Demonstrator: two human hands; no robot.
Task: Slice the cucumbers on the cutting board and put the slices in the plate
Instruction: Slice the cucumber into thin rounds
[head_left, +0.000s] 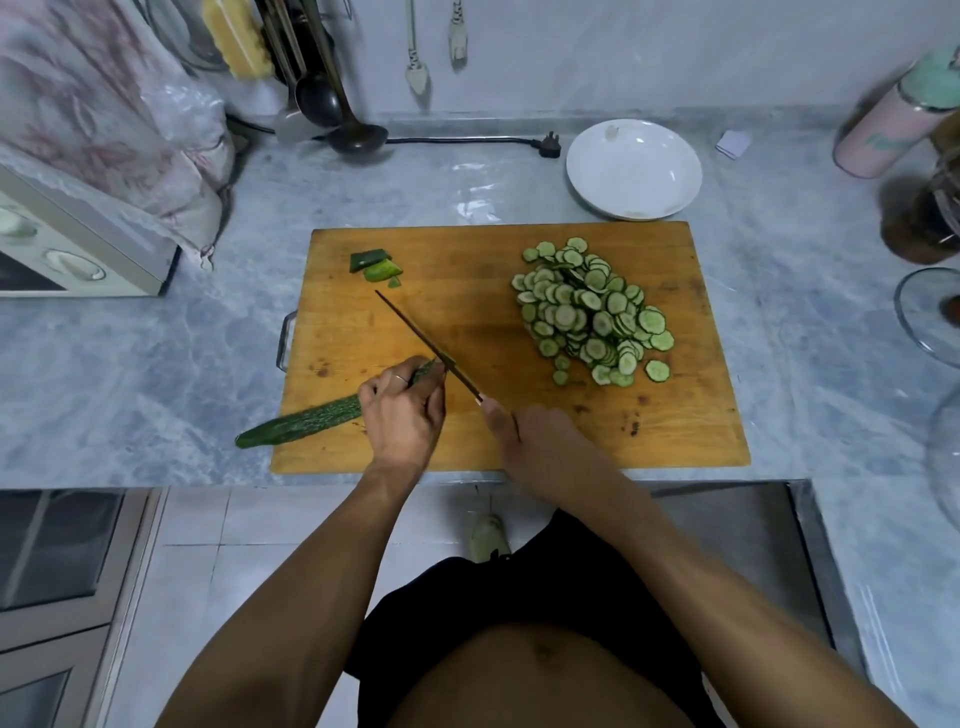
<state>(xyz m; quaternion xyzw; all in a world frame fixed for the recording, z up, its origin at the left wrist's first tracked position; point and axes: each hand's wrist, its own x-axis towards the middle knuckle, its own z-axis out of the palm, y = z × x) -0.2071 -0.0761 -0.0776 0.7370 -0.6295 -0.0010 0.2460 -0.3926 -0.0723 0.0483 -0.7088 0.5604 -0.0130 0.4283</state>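
Left grip around cucumber; right grip around knife; plate bare

Your right hand covered the knife handle completely, so only the blade showed, edge-on. Your left hand hid the cucumber's middle, and the cut end under the blade was too small to read. Lower slices in the pile were buried. The glass lid, jar and microwave ran off frame. The hanging utensils were blurred.
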